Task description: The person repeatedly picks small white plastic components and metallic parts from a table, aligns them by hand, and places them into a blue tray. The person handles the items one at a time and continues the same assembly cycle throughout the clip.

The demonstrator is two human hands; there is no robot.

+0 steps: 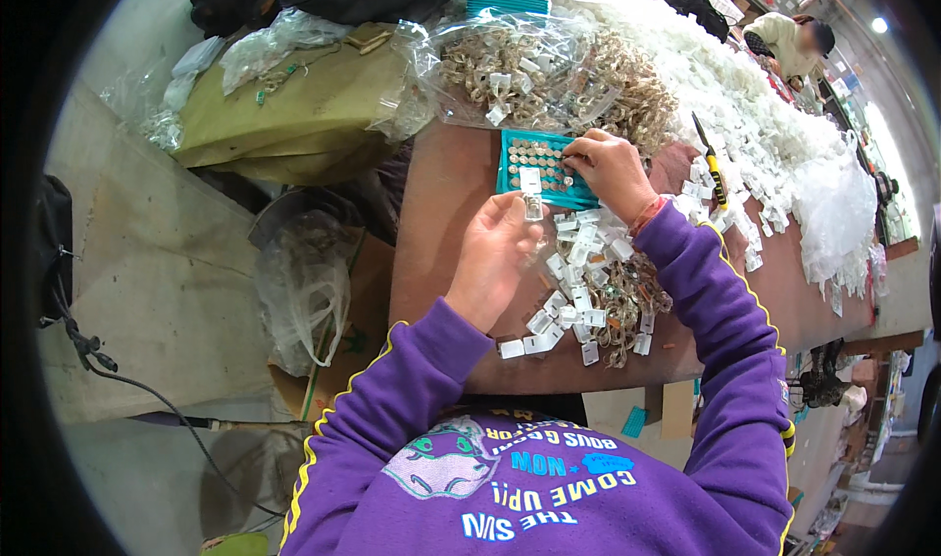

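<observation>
Picking from the teal tray (580, 199) with the right hand (610, 169): its fingers are curled together over the tray's right side, fingertips down among the round button cells (534, 154). I cannot tell whether a cell is already pinched; the fingertips hide that.

The left hand (495, 252) is raised just above the brown surface (441, 203), with thumb and fingers pinching a small clear packet (532, 206) upright. The packet sits at the tray's near edge, close to the right hand.

Nearby: a loose heap of white tags (580, 262) and metal pieces lies between my forearms, a clear bag (510, 71) full of similar metal pieces is beyond the tray, and a yellow-handled tool (714, 169) rests to the right, among white packets. Another person (784, 42) works at the far end.

Notes on doing the step well, as I judge it:
- Take one cell only, with thumb and forefinger tips, lifting straight up so neighbours stay seated in their rows.
- Keep the packet steady and close to the tray, so the carry is short.
- Keep the left grip light; squeezing may close the packet or bend it.
- Keep the right sleeve off the tag heap; a sweep would scatter it toward the surface edge.
</observation>
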